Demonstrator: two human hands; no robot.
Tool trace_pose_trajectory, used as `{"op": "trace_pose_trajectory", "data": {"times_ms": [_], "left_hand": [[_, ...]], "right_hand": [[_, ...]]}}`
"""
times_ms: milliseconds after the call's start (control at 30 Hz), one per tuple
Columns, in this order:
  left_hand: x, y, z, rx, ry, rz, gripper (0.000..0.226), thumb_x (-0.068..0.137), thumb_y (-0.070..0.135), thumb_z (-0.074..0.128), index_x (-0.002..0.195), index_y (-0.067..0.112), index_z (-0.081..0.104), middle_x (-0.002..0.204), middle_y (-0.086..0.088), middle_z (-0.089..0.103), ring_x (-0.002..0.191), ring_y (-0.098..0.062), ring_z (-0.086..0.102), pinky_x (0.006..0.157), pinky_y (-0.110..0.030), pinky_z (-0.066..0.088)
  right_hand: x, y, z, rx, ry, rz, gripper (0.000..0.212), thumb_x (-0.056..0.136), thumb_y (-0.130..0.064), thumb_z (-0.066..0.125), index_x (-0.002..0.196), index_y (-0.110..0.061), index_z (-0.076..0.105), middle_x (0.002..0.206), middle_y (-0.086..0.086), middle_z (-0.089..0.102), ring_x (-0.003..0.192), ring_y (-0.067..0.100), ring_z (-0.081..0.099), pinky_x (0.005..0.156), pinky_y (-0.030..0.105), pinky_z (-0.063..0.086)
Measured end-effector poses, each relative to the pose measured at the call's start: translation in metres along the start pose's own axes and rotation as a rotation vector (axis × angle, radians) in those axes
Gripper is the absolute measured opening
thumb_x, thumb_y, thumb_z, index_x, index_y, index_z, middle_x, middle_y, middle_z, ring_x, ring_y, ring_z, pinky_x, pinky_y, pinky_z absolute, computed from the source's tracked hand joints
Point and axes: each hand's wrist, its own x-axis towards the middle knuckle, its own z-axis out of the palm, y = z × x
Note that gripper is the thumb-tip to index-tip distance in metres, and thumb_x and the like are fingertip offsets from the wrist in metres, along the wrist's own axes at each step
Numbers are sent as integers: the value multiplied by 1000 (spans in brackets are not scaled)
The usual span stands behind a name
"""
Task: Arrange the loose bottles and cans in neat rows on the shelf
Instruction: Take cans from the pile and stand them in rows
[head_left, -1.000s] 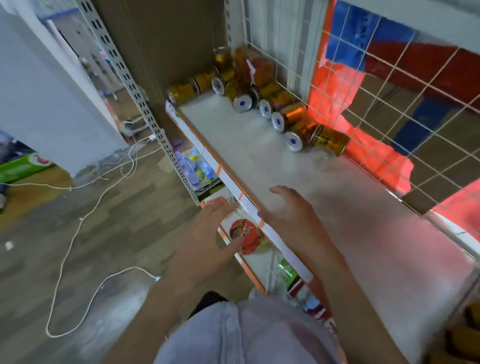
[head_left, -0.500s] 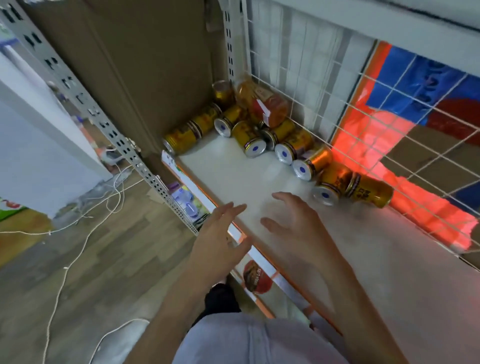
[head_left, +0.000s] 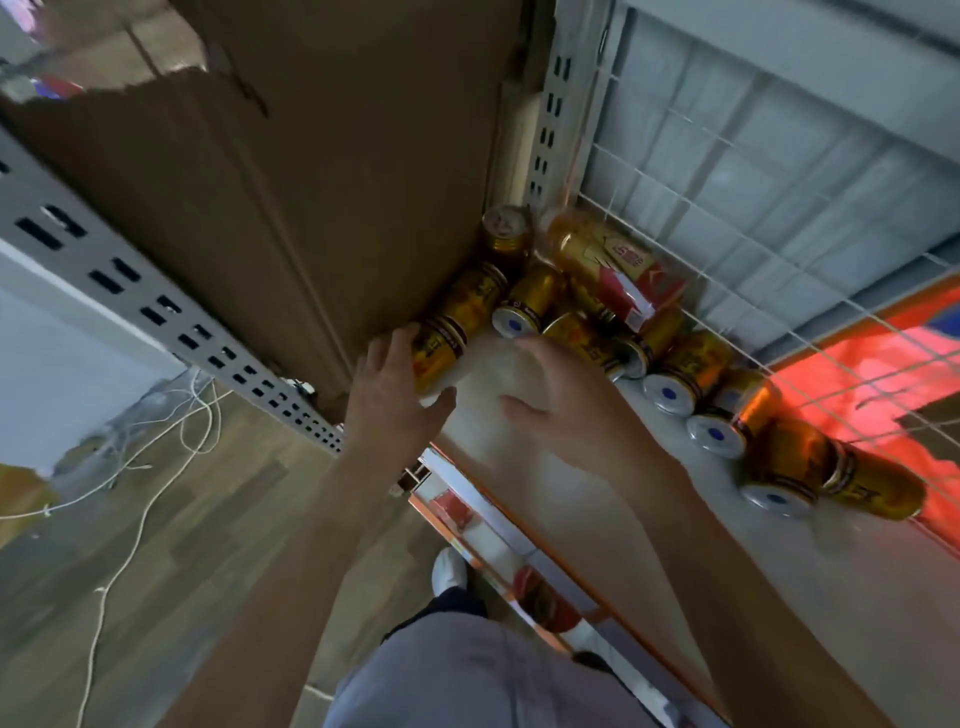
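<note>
Step in hand: first pick from the heap; nothing lined up so far, judging by how everything lies.
Left hand (head_left: 395, 395): past the front edge of the pale flat shelf (head_left: 649, 545), at the near end of a gold metal can (head_left: 447, 338) lying on its side against the brown cardboard panel (head_left: 311, 182).
Left grip: spread, fingers along the can's side and thumb below its end, not closed round it; actual contact hard to tell through blur.
Right hand (head_left: 566, 400): hovering above the shelf just beside the left, palm down.
Right grip: loosely spread, holding nothing.
Task's things: other gold cans (head_left: 675, 374) toppled in a ragged line along the white wire grid (head_left: 727, 208), blue-dotted bases facing out; one upright can (head_left: 506, 234) in the back corner; a clear plastic bottle with amber drink and red label (head_left: 613, 265) lying on top of the heap.
Next move, as a guess: closing the left grip round the can, tipping it upright, setting it at the back left to start a row; little room beside the cardboard, so a short lift clear of neighbours first.
</note>
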Motion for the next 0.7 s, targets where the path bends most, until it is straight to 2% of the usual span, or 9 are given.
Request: {"op": "trace_pose_trajectory", "data": {"times_ms": [67,133,233,300,367,433,567,700], "left_hand": [[18,-7,0,30,-36,-16,75,79,28,76,143,16,40,131,-11,48,115,-34,50,91,-45,46],[28,-13,5,97,-49,-2,71,77,27,76,139,12,44,129,-14,50,112,-38,51,89,-47,47],[28,-19,19,240,1,51,67,71,24,80,130,8,52,123,-16,53,109,-41,51,86,-51,48],[26,-19,23,243,-4,29,73,70,32,83,131,14,47,119,-14,56,107,-39,54,85,-52,49],[25,-19,22,206,-54,-27,80,72,43,81,135,25,36,114,-12,58,99,-37,60,82,-48,52],[24,-21,20,170,-95,-87,78,74,48,78,133,26,31,110,-11,62,94,-36,64,75,-43,53],[2,-25,7,55,-51,-137,70,72,54,78,123,21,43,105,-5,66,91,-33,66,74,-38,52],[-30,-30,-12,-239,-33,-142,70,66,46,87,123,27,53,99,10,60,83,-9,60,69,-22,45]], "right_hand": [[36,-8,1,-51,-13,-42,62,92,-30,70,146,-19,43,146,1,48,132,18,49,102,29,45],[71,-15,5,-158,-6,-87,60,90,-24,72,143,-19,45,144,2,49,130,21,51,104,36,47],[115,-16,14,-380,-6,-132,65,88,-12,71,146,-18,43,151,4,43,140,25,39,114,38,34],[133,-9,25,-514,-18,-146,70,87,-10,70,150,-18,39,158,5,34,148,27,25,119,40,26],[140,-2,35,-577,-5,-150,72,86,-11,71,150,-19,38,160,5,31,151,28,19,120,42,26],[139,2,42,-610,41,-154,72,84,-13,74,148,-19,41,157,6,35,148,30,24,116,43,32],[135,6,41,-660,96,-188,68,83,-9,73,145,-20,46,149,5,44,134,32,37,104,45,44],[119,3,44,-717,60,-263,73,79,-15,77,144,-23,45,145,3,45,131,32,38,104,47,39]]}}
